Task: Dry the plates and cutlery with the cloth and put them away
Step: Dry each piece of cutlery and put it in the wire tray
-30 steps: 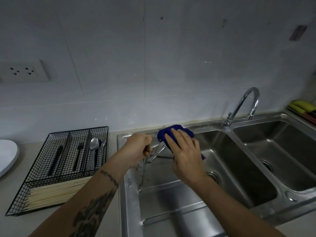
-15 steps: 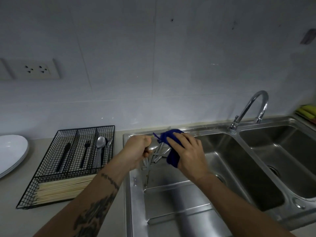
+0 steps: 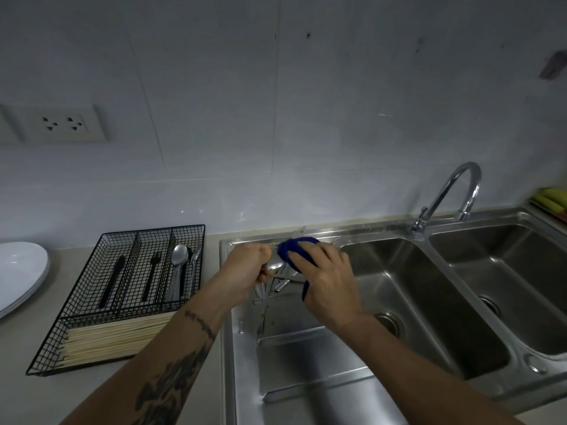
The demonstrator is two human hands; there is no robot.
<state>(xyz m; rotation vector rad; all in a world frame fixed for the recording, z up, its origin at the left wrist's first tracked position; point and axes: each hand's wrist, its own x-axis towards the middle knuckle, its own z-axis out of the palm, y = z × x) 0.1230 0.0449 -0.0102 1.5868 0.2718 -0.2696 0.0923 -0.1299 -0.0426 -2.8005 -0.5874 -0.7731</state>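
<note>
Over the drainboard of the stainless steel double sink [image 3: 306, 378], a shiny metal spoon [image 3: 274, 265] is held between both hands, with more metal cutlery [image 3: 280, 283] bunched just below it. At its left, the left hand [image 3: 245, 271] is curled into a fist around the cutlery handles. From the right, the right hand [image 3: 329, 282] grips a crumpled dark blue cloth [image 3: 293, 248] against the spoon, fingers curled over the cloth. Left of the sink, on the pale surface [image 3: 36, 338], sits a black wire cutlery basket [image 3: 122, 296] holding a silver spoon [image 3: 179, 259], a black fork [image 3: 152, 274], another black utensil [image 3: 114, 279] and pale wooden chopsticks [image 3: 116, 338] in the near compartment. Farther left lie stacked white plates [image 3: 18, 274]. A curved chrome tap [image 3: 448, 194] rises at the far side between the basins.
</note>
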